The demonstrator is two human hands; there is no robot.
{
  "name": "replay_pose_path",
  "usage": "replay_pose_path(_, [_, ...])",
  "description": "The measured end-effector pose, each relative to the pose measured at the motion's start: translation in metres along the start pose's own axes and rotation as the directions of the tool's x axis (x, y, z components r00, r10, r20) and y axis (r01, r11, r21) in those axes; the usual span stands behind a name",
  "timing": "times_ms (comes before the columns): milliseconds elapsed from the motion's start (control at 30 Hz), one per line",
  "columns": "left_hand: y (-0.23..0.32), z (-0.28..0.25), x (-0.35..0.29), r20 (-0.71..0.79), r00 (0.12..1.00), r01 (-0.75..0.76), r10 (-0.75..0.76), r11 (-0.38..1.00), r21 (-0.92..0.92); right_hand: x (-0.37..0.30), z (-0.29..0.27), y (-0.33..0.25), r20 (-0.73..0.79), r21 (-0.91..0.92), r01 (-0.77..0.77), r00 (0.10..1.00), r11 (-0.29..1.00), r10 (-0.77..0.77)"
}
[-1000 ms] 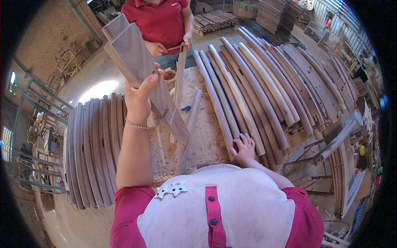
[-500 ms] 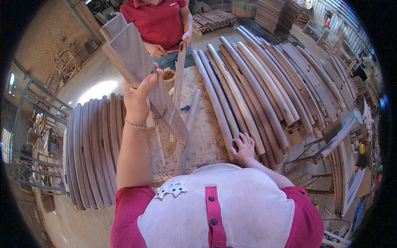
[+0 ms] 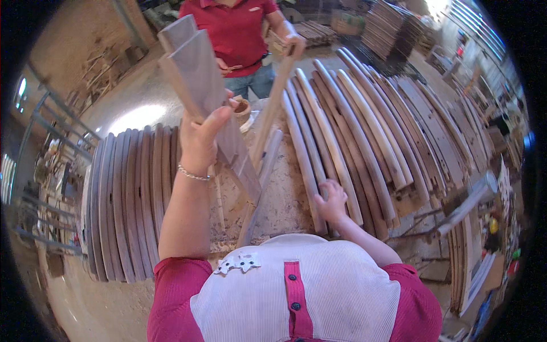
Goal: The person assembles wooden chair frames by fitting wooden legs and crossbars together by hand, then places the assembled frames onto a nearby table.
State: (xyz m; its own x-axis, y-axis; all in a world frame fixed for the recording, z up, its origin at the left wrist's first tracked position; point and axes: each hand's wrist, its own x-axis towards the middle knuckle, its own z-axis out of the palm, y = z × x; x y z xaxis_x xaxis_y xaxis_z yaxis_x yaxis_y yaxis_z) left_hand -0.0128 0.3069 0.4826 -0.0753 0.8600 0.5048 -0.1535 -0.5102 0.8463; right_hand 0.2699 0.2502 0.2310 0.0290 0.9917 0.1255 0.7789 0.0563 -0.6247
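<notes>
My left hand (image 3: 200,139), a bracelet at its wrist, is closed round flat wooden boards (image 3: 200,74) with stepped ends. They stand tilted, and their lower end comes down by a wooden strip (image 3: 249,219) lying on the table. Fingers apart, my right hand (image 3: 332,203) is at the near ends of several long curved wooden rails (image 3: 340,154); whether it touches one I cannot tell. Across the table, a person in a red shirt (image 3: 236,34) grips the top of a slanted wooden strip (image 3: 274,100) with one hand.
A small bowl (image 3: 244,117) of brown stuff stands on the worktable (image 3: 285,196). More curved rails (image 3: 122,199) are lined up on the left, beside a metal rack (image 3: 54,122). Flat drilled boards (image 3: 424,119) lie at the right. Behind rises a tall wood stack (image 3: 390,31).
My left hand and its boards appear slightly farther right as the view shifts. My right hand has lifted and turned on the rails. The other person's strip has swung right, one hand now higher.
</notes>
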Motion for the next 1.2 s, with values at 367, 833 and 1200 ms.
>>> replay_pose_path(367, [0.007, 0.000, 0.003, 0.062, 0.998, -0.005, 0.011, 0.996, -0.088, 0.253, -0.017, -0.105, 0.015, 0.836, -0.085, 0.991, 0.542, 0.133])
replay_pose_path(833, [-0.001, 0.017, -0.001, 0.089, 0.993, 0.090, -0.084, 0.994, -0.069, 0.167, -0.177, -0.139, -0.013, 0.875, 0.105, 0.981, 0.472, -0.195])
replay_pose_path(1200, [0.002, 0.102, -0.024, 0.204, 0.967, -0.190, 0.155, 0.967, 0.169, -0.045, -0.343, -0.207, 0.240, 0.227, -0.201, 0.960, 0.953, 0.145])
